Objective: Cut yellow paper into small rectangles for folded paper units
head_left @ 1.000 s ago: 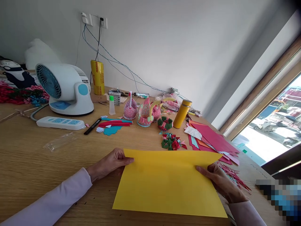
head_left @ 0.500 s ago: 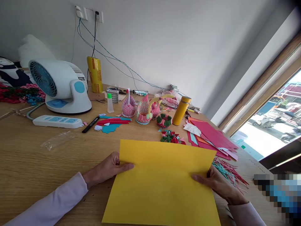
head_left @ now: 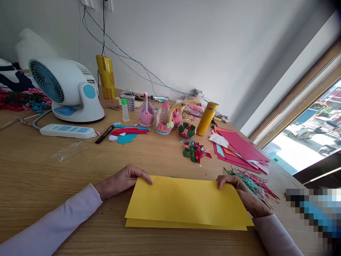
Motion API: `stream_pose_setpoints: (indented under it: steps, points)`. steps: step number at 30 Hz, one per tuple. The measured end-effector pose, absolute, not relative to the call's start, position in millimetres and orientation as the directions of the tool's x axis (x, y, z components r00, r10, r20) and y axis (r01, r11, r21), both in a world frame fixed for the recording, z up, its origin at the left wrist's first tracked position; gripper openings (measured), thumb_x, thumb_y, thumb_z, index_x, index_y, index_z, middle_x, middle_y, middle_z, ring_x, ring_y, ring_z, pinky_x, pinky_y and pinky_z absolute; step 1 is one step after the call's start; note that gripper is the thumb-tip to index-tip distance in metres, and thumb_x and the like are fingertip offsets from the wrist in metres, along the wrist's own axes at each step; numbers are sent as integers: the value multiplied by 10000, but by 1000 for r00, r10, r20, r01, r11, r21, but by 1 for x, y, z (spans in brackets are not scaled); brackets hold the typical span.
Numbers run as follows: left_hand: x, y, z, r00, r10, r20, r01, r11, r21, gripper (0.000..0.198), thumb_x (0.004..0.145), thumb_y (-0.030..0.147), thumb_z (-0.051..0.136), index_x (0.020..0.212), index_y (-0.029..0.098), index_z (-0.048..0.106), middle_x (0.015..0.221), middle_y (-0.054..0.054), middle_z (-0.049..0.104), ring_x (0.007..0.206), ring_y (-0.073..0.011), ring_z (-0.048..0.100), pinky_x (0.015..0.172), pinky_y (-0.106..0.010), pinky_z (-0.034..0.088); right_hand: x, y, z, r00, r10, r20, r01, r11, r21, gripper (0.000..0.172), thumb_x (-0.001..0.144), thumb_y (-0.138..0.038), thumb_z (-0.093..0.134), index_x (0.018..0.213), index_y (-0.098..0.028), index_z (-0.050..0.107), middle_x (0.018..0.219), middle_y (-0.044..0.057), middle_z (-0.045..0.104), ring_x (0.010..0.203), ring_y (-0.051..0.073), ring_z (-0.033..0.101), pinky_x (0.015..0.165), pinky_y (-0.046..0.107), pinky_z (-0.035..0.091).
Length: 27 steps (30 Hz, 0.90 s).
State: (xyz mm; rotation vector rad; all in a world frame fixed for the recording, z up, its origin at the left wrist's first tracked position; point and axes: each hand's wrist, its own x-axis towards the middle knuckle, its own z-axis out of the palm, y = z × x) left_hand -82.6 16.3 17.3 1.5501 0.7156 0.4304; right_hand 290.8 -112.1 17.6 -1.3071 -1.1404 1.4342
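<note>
A sheet of yellow paper (head_left: 183, 201) is bent over toward me, its near edges lying one below the other and not quite lined up. My left hand (head_left: 131, 180) pinches the upper left corner of the bend, thumb on top. At the upper right corner, my right hand (head_left: 237, 190) grips the paper with its thumb in front and the other fingers behind. Most fingers of both hands are hidden by the paper or turned away. Thin red and green paper strips (head_left: 253, 183) lie just beyond my right hand.
Folded red and green paper pieces (head_left: 196, 151) lie ahead. Red sheets (head_left: 239, 145) are stacked at the right. Farther back stand paper swans (head_left: 163, 121), a yellow flask (head_left: 207, 119) and a fan (head_left: 69, 89). A power strip (head_left: 68, 131) and black cutter (head_left: 104, 134) lie at left.
The yellow paper has gone from one open sheet to bent double, its far part brought down toward me. Both hands now hold it at the bend. The view has tipped slightly downward.
</note>
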Motion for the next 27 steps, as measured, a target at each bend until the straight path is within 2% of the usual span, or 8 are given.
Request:
stream_pose_setpoints:
  steps: [3,10,13,15,16,18,21,27]
  points:
    - [-84,18,15,735,664,-135,225,-52,973,228,752,358,629,753,173,762,793,-39,693,416,-46,465,367,-144,373,289,-108,16,-94,977,-194,-27,-197,-980,130,700,-237,762,672,-195,642,716,-15,639,520,123,602,429,201,436]
    - [-88,22,10,767,629,-127,262,-127,957,256,815,364,557,812,181,737,887,-44,643,447,-43,459,418,-162,404,289,-106,16,-122,978,-166,6,-167,-986,192,712,-257,760,631,-186,600,758,-15,606,565,118,573,453,203,430]
    - [-88,24,11,761,644,-82,244,-167,955,253,822,379,562,831,185,725,870,-35,635,540,-78,521,499,-176,449,291,-105,17,-100,981,-165,21,-164,-986,225,705,-269,768,604,-179,588,733,-15,594,564,114,563,453,202,428]
    - [-87,24,11,738,675,-28,185,-163,969,216,814,369,592,867,191,703,900,-31,648,721,-128,598,636,-198,492,292,-105,18,-84,982,-170,4,-170,-985,230,685,-258,783,599,-179,585,721,-17,591,556,113,565,448,200,431]
    - [-86,24,11,717,697,-7,144,-138,980,209,805,358,615,921,198,683,939,-31,656,833,-154,615,716,-217,499,293,-105,18,-76,983,-166,-13,-168,-986,231,674,-254,791,599,-180,586,716,-18,590,550,112,566,441,198,431]
    - [-84,25,10,675,738,-5,70,-57,996,336,794,341,648,1104,222,600,1023,-41,667,991,-189,609,826,-271,492,293,-105,19,-59,987,-147,-55,-150,-987,237,660,-242,800,588,-180,583,709,-20,582,538,107,563,428,194,431]
    - [-81,25,8,649,760,-44,34,30,999,505,778,352,676,1239,225,514,1066,-71,685,1012,-220,625,840,-320,501,292,-105,20,-38,991,-131,-86,-134,-987,247,648,-220,806,563,-180,578,698,-24,572,524,102,554,415,195,433]
    - [-80,27,9,595,797,-107,29,112,993,394,706,401,729,1042,198,692,1070,-61,707,962,-242,649,837,-327,503,292,-104,18,-68,982,-177,-38,-179,-983,219,690,-263,781,611,-182,593,728,-2,612,560,135,607,444,223,470]
